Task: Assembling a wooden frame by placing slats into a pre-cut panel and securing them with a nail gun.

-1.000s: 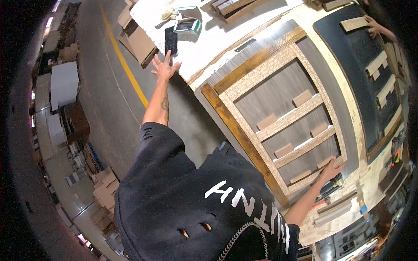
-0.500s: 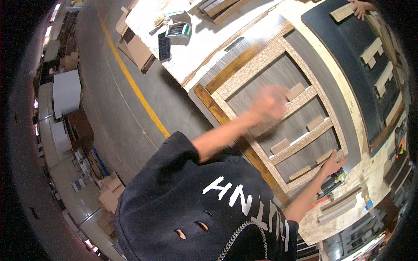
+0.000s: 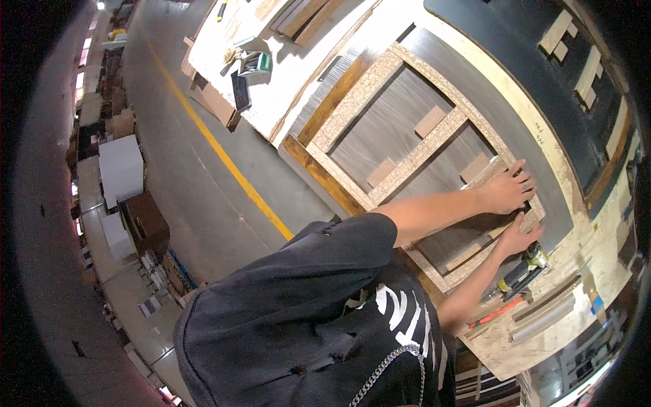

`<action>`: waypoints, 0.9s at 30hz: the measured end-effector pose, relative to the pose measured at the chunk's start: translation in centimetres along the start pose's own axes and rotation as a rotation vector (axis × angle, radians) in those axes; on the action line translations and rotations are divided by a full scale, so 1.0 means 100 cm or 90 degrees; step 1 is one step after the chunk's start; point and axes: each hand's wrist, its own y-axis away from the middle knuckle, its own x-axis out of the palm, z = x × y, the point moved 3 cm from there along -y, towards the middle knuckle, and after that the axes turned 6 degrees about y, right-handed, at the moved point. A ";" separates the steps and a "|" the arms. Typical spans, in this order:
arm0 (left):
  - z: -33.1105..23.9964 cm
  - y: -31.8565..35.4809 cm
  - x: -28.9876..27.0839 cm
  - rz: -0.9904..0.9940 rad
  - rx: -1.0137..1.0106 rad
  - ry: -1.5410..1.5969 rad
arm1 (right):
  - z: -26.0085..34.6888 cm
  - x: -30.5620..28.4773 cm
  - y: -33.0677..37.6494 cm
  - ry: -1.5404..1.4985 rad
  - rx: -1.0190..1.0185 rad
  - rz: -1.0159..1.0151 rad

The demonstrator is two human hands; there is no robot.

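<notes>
A particleboard frame (image 3: 422,157) with cross rails lies on a grey wood-grain panel (image 3: 542,159). Small light-brown blocks sit against its rails, among them one block (image 3: 431,122) in the far opening and another block (image 3: 381,173) near the left side. My left hand (image 3: 505,192) reaches across the frame and rests on its right side with fingers spread, covering the end of a rail. Just below it, my right hand (image 3: 519,241) straddles the near right corner of the frame, closed on its edge. A thin wooden strip (image 3: 468,258) lies inside the nearest opening.
A green and black power tool (image 3: 523,271) lies by my right hand, near an orange-red tool (image 3: 498,312). Beyond is a dark panel (image 3: 515,51) carrying wooden pieces. A phone (image 3: 241,91) and a small box (image 3: 255,66) lie on the white tabletop. Yellow-brown strips (image 3: 332,105) border the frame.
My left hand has moved right and nearer, from the middle rail to beside my right hand. My right hand remains at the frame's corner. The view has shifted, and the co-worker's hand is out of sight.
</notes>
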 end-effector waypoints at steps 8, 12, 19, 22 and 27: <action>-0.004 -0.021 0.003 0.158 -0.076 0.159 | -0.022 -0.002 0.002 -0.036 -0.030 -0.031; 0.007 -0.022 0.010 0.141 -0.059 0.105 | 0.000 0.002 0.006 0.011 -0.069 -0.042; 0.004 -0.036 0.022 0.124 0.016 0.082 | 0.019 -0.008 0.006 -0.042 0.050 -0.068; 0.006 -0.038 0.023 0.164 0.026 0.127 | 0.014 -0.010 0.002 -0.053 0.053 -0.069; 0.006 -0.038 0.025 0.170 0.029 0.126 | 0.010 -0.010 -0.001 -0.112 0.046 -0.061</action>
